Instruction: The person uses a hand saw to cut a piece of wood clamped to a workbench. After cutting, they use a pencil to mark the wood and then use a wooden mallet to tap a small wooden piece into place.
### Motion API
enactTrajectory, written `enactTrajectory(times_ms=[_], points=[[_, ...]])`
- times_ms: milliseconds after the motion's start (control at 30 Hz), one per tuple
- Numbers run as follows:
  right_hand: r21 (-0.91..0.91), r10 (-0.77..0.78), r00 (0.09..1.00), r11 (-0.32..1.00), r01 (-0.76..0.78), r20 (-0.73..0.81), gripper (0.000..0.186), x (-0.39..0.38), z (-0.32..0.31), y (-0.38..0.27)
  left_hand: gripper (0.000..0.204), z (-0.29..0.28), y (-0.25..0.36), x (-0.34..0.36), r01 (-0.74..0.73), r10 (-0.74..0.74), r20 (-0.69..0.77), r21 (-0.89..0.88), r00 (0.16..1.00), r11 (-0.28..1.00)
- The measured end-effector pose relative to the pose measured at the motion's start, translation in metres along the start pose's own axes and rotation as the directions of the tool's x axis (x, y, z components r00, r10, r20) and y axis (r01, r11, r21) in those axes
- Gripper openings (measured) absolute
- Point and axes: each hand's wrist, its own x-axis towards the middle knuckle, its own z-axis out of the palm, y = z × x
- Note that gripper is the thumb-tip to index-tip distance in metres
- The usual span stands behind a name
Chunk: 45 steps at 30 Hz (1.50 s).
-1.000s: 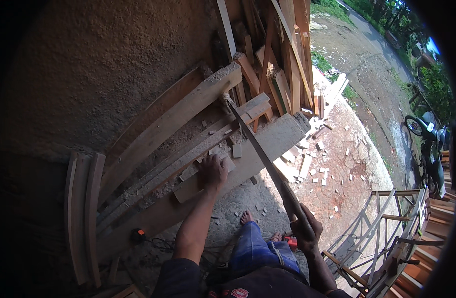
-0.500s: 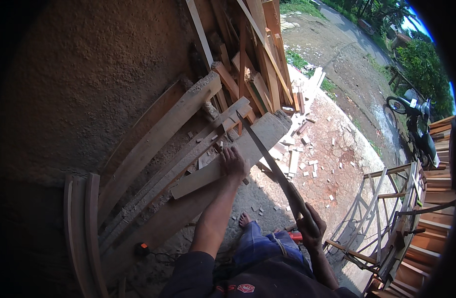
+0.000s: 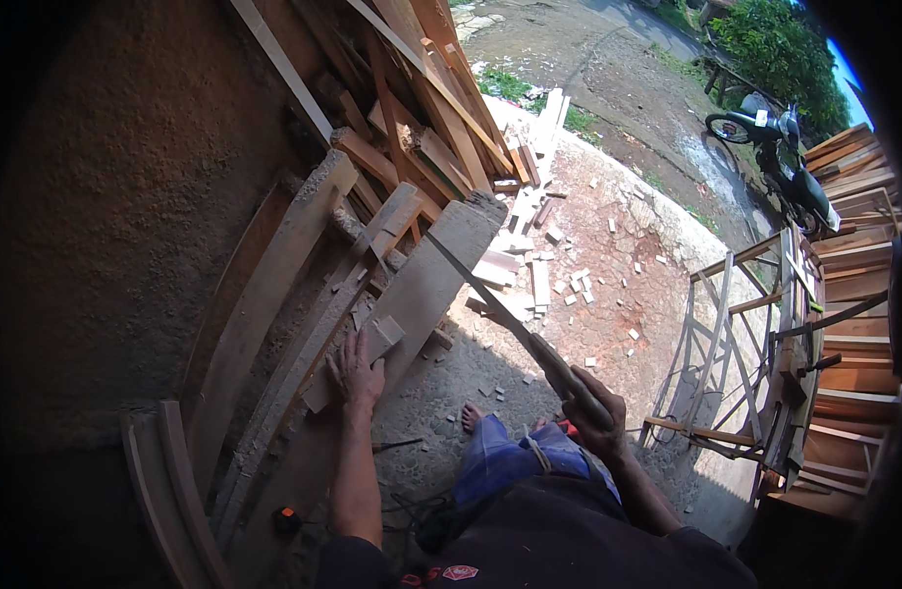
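My left hand lies with stretched, spread fingers on a short pale board, which rests across the thick timber beam and beside it. My right hand is wrapped around the wooden handle of a handsaw. The saw's long blade points away and to the left, its tip over the beam's far part. From this view I cannot tell whether the blade touches the beam. A narrow sawdust-covered timber runs along the beam's left side.
Long planks lean against the rough wall ahead. Small wood offcuts litter the ground. A wooden frame and stacked boards stand at right, with a motorbike beyond. An orange-and-black tape measure lies lower left.
The view has shifted. My left hand has moved back toward me and left along the short board, its fingers more stretched. The saw, still in my right hand, has drawn slightly back.
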Motion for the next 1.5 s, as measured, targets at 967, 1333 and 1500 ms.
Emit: enactTrajectory(times_ms=[967, 1333, 1500], points=[[0.237, 0.247, 0.953, 0.929, -0.285, 0.177, 0.062, 0.009, -0.016, 0.012, 0.1, 0.006, -0.022, -0.084, -0.232, 0.221, 0.131, 0.072, 0.966, 0.97], [0.106, 0.277, 0.943, 0.948, -0.299, 0.184, 0.057, 0.002, -0.014, 0.013, 0.107, 0.017, -0.035, -0.039, -0.039, 0.042, 0.065, -0.049, 0.997, 0.998], [0.054, 0.237, 0.963, 0.968, -0.246, 0.129, 0.052, -0.002, -0.007, 0.011, 0.097, 0.01, -0.016, -0.002, 0.261, -0.257, 0.047, -0.2, 0.965, 0.944]])
